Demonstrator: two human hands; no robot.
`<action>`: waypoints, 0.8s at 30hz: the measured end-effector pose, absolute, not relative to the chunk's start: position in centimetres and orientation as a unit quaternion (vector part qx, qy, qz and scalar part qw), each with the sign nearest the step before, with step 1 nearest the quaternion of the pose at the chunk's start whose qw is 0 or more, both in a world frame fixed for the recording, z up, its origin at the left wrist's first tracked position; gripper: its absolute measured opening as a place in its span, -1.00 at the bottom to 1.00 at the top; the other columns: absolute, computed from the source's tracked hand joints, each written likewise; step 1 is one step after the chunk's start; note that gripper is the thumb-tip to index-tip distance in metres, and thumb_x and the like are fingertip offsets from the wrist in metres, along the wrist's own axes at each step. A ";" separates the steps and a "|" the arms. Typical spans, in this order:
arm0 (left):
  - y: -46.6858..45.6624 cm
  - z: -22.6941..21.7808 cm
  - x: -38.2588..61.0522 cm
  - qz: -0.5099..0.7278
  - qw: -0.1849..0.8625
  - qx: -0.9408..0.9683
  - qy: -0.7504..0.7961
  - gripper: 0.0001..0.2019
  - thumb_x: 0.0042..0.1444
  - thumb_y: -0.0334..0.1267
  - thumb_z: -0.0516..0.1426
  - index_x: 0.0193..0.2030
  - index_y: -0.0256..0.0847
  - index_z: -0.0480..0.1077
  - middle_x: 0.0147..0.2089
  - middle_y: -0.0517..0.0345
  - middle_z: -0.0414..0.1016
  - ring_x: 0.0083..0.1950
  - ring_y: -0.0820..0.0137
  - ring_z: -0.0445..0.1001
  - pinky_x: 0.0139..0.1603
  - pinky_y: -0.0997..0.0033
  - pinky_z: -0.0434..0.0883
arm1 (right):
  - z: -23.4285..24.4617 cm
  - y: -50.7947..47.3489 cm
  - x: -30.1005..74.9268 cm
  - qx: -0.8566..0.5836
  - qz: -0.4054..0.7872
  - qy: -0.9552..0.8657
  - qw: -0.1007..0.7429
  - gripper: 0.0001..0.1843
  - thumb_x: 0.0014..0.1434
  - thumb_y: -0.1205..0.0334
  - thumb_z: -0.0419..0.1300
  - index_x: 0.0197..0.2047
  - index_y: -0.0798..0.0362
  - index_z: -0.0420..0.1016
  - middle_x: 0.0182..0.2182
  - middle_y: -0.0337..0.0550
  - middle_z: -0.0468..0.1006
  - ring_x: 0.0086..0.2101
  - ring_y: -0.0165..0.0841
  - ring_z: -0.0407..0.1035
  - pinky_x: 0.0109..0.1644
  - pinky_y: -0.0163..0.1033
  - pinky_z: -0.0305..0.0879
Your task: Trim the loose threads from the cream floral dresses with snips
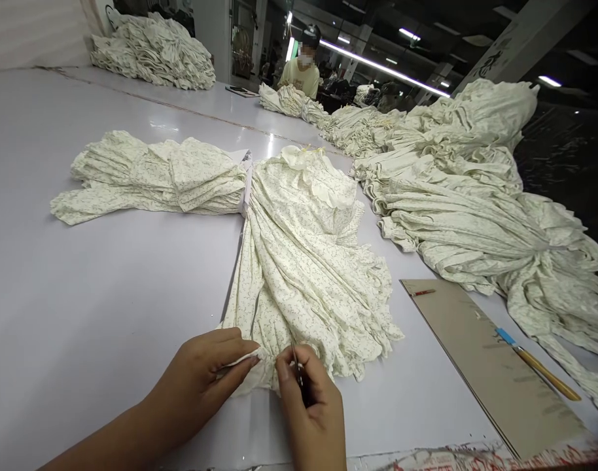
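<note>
A pale garment (299, 255) with a small leafy print lies gathered on the table in front of me, its folds spreading out to the lower right. Thumb and fingers of my left hand (208, 369) pinch its near edge. Just to the right, my right hand (311, 399) is closed around small dark thread snips (297, 371), largely hidden by the fingers, with thin tips against the fabric. A white band (246, 183) lies across the cloth where a bunched bundle (156, 173) of the same print extends left.
Large heaps of matching fabric (456, 176) cover the right side; another pile (154, 52) sits at the back left. At the right, a cardboard sheet (456, 347) bears a red pen (422, 292) and a yellow-handled tool with a blue end (544, 369). A person (301, 72) is in the background.
</note>
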State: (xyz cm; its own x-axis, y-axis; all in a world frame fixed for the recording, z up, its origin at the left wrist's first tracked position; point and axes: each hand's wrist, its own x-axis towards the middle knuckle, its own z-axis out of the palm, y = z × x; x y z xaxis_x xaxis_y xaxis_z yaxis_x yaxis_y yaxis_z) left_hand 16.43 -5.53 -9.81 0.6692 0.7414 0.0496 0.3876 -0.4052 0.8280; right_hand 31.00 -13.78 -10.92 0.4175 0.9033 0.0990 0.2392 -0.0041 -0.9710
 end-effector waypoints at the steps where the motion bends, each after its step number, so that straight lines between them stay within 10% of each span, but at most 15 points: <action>1: -5.5 -9.9 16.4 0.223 0.413 0.809 0.353 -0.70 0.31 -0.19 -0.02 -0.31 -0.18 0.50 -0.50 0.24 0.26 -0.45 0.42 0.30 -0.42 0.47 0.20 | -10.9 -14.2 30.9 -0.642 0.296 -0.452 0.544 -0.83 0.26 0.16 0.12 -0.36 0.01 0.38 -0.48 -0.29 0.33 -0.45 -0.40 0.28 -0.39 -0.37 0.22; 24: -5.8 -12.3 15.7 0.360 0.257 0.863 0.245 -0.71 0.28 -0.50 0.01 0.04 -0.14 0.39 -0.36 0.23 0.35 -0.40 0.49 0.33 -0.39 0.55 0.25 | -11.0 -15.6 30.4 -0.687 0.284 -0.524 0.416 -0.73 0.30 0.06 0.07 -0.36 0.00 0.42 -0.48 -0.30 0.34 -0.48 -0.43 0.29 -0.41 -0.35 0.12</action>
